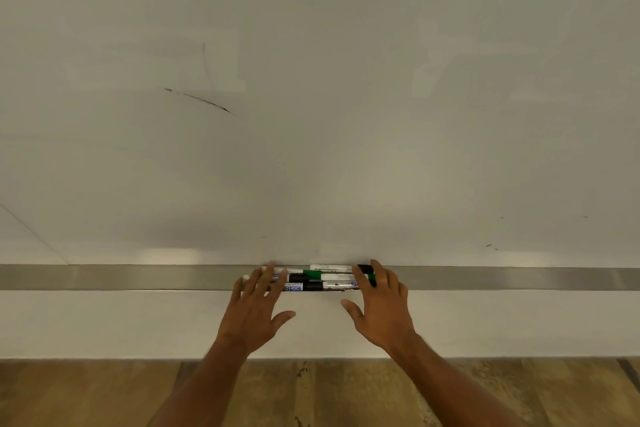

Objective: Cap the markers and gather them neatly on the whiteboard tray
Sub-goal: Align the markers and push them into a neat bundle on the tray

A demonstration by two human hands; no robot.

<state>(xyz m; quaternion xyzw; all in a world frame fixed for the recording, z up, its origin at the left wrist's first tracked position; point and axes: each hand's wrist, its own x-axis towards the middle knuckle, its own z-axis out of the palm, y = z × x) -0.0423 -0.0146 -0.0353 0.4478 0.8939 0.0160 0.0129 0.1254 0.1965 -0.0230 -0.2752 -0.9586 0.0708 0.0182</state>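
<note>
Several white markers (317, 278) with black and green caps lie bunched lengthwise on the metal whiteboard tray (138, 277). My left hand (254, 305) rests flat with spread fingers over the left ends of the bunch. My right hand (377, 302) is also flat, its fingertips over the right ends, partly hiding a black cap and a green cap. Neither hand grips a marker. The markers' ends under my fingers are hidden.
The whiteboard (311, 97) fills the upper view, with a short dark stroke (201, 100) on the left. Below the tray is a white wall strip (104, 322), then wooden floor (311, 395). The tray runs the whole width of the view.
</note>
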